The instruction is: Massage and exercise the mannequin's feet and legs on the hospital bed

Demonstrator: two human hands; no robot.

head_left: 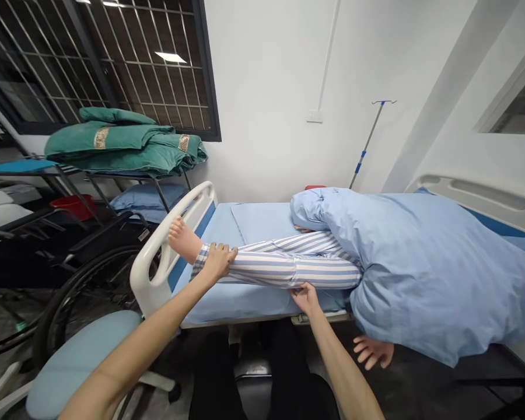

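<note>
Left hand [219, 261] gripping striped cotton pyjama leg [284, 265] above bare foot [184, 239], right hand [305, 297] cupped beneath it

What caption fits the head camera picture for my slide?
Left hand and right hand hold a striped-trousered leg on a hospital bed.

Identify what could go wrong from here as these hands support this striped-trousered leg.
The bare foot could strike the nearby white plastic footboard. The left hand and right hand grip blue-striped pyjama trousers, which might slide. The bare hand dangling past the bed's edge could get knocked.
</note>
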